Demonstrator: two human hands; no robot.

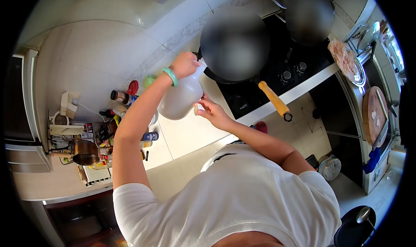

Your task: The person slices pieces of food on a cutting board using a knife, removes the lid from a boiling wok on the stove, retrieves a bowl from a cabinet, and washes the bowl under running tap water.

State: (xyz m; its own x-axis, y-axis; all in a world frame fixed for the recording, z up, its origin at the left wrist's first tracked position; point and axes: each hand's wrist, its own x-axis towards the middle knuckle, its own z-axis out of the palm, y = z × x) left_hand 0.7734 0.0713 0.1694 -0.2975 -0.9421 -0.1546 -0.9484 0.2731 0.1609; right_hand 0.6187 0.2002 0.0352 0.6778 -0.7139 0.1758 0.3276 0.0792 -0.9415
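Observation:
My left hand [185, 64], with a green bangle at its wrist, is closed around the upper part of a translucent whitish jug [180, 100]. The jug is tilted, its narrow end near the left rim of the wok. Between the thumb and fingers of my right hand [213, 113] is a small pale round cap [197, 109]. That hand is close beside the jug; whether it touches it I cannot tell. The wok [234, 43] sits on the black hob, its inside blurred. Its wooden handle [274, 99] points down to the right.
Behind the wok on the hob [242, 103] stands another dark pan [310, 17]. A plate of pinkish food [344, 58] and a round wooden board [375, 115] are on the right. Jars [119, 95], a copper-coloured pot [85, 152] and several bottles crowd the left counter.

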